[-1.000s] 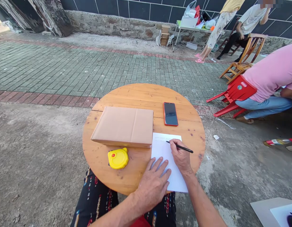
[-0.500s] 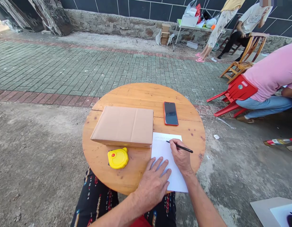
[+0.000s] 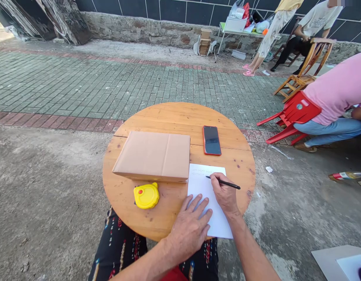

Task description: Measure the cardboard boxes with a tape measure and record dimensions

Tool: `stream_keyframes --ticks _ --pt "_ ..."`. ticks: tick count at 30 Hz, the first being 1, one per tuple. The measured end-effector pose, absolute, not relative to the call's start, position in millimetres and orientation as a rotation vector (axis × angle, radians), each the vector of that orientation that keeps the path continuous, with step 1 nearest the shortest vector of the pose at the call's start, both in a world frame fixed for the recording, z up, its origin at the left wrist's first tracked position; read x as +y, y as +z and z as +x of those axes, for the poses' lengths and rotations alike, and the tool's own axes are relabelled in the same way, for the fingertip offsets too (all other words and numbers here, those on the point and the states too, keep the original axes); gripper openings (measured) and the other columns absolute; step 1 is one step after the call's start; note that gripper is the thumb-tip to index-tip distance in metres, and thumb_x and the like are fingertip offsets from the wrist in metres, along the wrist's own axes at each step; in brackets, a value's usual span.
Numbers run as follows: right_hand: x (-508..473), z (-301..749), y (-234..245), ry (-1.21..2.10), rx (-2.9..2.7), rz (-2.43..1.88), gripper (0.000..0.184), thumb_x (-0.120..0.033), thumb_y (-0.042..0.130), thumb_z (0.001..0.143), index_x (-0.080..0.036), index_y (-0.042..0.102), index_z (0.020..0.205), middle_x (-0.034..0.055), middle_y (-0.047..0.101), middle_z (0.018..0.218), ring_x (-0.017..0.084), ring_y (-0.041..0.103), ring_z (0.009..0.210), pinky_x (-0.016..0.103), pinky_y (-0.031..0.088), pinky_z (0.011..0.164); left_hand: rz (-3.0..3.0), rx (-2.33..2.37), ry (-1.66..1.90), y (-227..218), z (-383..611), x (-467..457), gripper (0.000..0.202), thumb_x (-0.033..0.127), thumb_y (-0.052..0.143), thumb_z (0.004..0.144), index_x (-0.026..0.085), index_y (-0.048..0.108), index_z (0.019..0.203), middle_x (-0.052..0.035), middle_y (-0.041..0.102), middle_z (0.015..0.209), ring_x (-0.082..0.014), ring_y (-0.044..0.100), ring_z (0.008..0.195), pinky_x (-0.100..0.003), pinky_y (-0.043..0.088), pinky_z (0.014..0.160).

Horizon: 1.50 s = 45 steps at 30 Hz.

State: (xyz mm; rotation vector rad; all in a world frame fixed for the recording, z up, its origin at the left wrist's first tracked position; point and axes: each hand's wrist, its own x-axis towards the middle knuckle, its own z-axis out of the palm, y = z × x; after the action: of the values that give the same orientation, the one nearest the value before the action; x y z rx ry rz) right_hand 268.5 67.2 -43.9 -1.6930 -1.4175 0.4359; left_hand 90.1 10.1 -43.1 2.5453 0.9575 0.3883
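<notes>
A white sheet of paper (image 3: pixel 213 218) lies on the round wooden table (image 3: pixel 168 115), with rows of small handwriting near its top. My right hand (image 3: pixel 226 197) grips a black pen (image 3: pixel 229 183), its tip at the second line of writing. Flat across the lower left of the sheet rests my left hand (image 3: pixel 190 224), fingers spread, holding nothing. To the left of the paper sits a closed cardboard box (image 3: pixel 152 154). A yellow tape measure (image 3: pixel 146 196) with a red button lies in front of the box. Beyond the paper is a phone (image 3: pixel 212 140) in a red case.
At the right, a person in a pink shirt (image 3: pixel 340 88) sits on a red plastic chair (image 3: pixel 301 111). Behind stand a wooden chair (image 3: pixel 297 82), two more people and a cluttered side table (image 3: pixel 224 29). A bottle (image 3: pixel 347 175) lies on the ground.
The pen tip is at nearly the same spot on the second line. The view has shifted slightly. The seated person at the back has lowered a hand from near the face.
</notes>
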Motion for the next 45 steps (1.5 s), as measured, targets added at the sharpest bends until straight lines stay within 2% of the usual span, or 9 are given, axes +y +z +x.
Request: stream_keyframes --ticks 18,45 --pt "66.1 269.9 -50.7 0.447 -1.292 -1.695 0.023 -0.035 0.051 0.091 -0.02 0.062 0.079 -0.0031 0.053 0.058 0.013 0.049 0.052 0.024 0.039 0.05 2.55 0.947 0.379 -41.7 90.2 11.5 0.037 0.031 0.051 0.094 0.025 0.055 0.131 -0.0043 0.046 0.15 -0.0279 0.033 0.142 -0.052 0.025 0.118" --pt "67.5 269.3 -50.0 0.454 -1.326 -1.704 0.022 -0.033 0.051 0.091 -0.02 0.063 0.077 -0.0016 0.058 0.061 0.014 0.053 0.055 0.025 0.04 0.052 2.535 0.942 0.38 -40.1 90.0 12.2 0.037 0.032 0.049 0.096 0.024 0.055 0.132 -0.0046 0.046 0.15 -0.0281 0.034 0.142 -0.052 0.025 0.117"
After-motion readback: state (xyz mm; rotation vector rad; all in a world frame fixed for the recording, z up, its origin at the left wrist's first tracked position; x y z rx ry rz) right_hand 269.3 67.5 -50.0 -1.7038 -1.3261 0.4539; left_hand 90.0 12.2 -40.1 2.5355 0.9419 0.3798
